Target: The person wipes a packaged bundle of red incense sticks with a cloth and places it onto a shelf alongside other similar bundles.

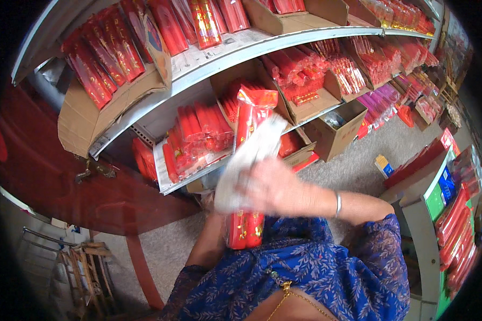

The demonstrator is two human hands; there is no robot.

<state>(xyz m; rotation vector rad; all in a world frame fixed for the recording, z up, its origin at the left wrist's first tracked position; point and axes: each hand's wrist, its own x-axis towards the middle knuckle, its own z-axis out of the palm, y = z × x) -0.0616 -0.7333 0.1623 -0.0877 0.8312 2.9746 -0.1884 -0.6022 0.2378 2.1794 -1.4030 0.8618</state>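
A plastic-wrapped pack of large red candles (246, 230) with gold decoration stands almost upright before my chest. In my right hand (271, 186) is a white cloth (241, 172), pressed against the front of the pack. Both hand and cloth are blurred, and they cover the pack's middle. My left hand (209, 200) grips the pack from the left side; its fingers are mostly hidden behind the cloth. The pack's gathered plastic top sticks up above the cloth, close to the lower shelf.
Ahead, a metal upper shelf (305, 38) and a lower shelf (197, 174) carry red candle packs, some in cardboard boxes (104, 116). An open carton (341, 138) stands below them. Dark red furniture (104, 204) lies left. At right, another rack (421, 236) holds red packs (458, 228).
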